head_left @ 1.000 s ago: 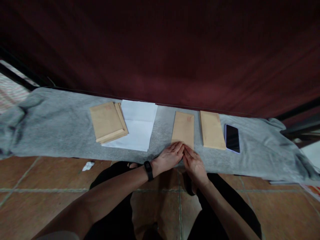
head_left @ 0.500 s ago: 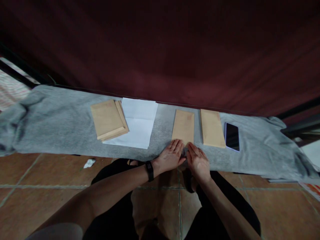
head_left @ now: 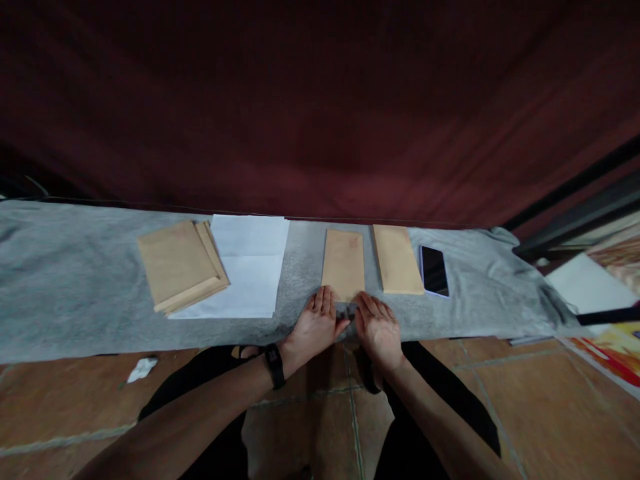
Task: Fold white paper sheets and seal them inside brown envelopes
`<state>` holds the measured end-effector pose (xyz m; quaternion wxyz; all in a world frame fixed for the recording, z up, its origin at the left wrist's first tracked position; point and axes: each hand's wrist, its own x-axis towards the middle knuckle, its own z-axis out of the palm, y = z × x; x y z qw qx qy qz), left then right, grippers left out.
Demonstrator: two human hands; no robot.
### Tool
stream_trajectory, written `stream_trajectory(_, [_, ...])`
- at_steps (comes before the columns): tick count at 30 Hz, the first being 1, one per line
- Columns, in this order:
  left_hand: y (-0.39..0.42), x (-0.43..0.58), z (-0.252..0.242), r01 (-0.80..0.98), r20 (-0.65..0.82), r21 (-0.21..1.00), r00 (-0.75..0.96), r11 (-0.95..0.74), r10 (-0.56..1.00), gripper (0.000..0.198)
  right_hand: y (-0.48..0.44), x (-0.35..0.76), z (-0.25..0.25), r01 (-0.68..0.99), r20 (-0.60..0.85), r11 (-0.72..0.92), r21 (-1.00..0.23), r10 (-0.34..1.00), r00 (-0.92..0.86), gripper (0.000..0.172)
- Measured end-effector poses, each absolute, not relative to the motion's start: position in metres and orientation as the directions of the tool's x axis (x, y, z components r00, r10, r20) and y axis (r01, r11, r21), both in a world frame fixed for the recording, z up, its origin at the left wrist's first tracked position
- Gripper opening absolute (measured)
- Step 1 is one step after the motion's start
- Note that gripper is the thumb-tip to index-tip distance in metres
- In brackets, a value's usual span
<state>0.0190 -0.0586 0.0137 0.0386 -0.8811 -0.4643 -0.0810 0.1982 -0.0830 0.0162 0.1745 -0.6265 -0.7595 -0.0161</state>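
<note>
A brown paper envelope [head_left: 344, 260] lies flat on the grey cloth in front of me, a small reddish print near its top right corner. My left hand [head_left: 316, 327] rests on its lower left corner, fingers stretched out flat. At the lower right corner my right hand [head_left: 377, 327] presses down with its fingers extended and slightly bent. Between my hands the envelope's near edge shows. Just to the right is a neat pile of brown envelopes [head_left: 398, 260]. A phone [head_left: 434, 271] with a dark screen and a pale purple case lies beyond that pile.
On the left, several brown envelopes [head_left: 177, 260] partly cover white paper sheets [head_left: 253, 273]. The grey cloth [head_left: 475, 287] covers a long narrow surface. A dark red curtain [head_left: 320, 133] hangs behind it. A crumpled white tissue [head_left: 143, 369] lies on the tiled floor [head_left: 65, 400].
My view has swung to the right, so everything appears farther left. Both hands stay at the envelope's near corners, with my right hand's fingers slightly more bent.
</note>
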Motion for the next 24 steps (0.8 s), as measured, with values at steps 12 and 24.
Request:
stream_trajectory(12, [-0.064, 0.020, 0.018, 0.843, 0.188, -0.045, 0.534, -0.536, 0.824, 0.063, -0.078, 0.196, 0.005, 0.872, 0.277, 0.440, -0.214, 0.884, -0.378, 0.046])
stream_trajectory(24, [-0.061, 0.019, 0.010, 0.777, 0.162, -0.021, 0.624, -0.629, 0.765, 0.058, -0.079, 0.198, 0.007, 0.885, 0.301, 0.386, -0.259, 0.903, -0.306, 0.041])
